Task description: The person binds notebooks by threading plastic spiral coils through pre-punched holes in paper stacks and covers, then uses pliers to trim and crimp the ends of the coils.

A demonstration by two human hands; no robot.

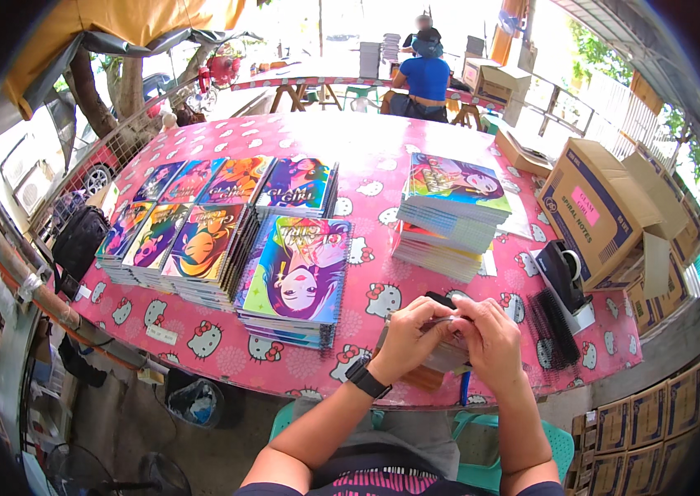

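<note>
My left hand (410, 332), with a black watch (367, 378) at the wrist, meets my right hand (492, 337) over the table's near edge. Both sets of fingers are bent and pinched close together. Whatever is between them is too small or covered to make out. Under the hands lies a partly hidden brown and pale flat object (426, 378). A slim blue item (465, 387) sticks out beside it. Just beyond the fingers shows a small black object (447, 299). Left of my hands is a stack of spiral notebooks (296, 277) with a colourful cartoon cover.
Several more notebook stacks (201, 240) stand at left, another stack (453, 202) beyond my hands. Right are black spiral coils (554, 329), a black tape dispenser (561, 273) and a cardboard box (594, 211). A person in blue (426, 78) sits at a far table.
</note>
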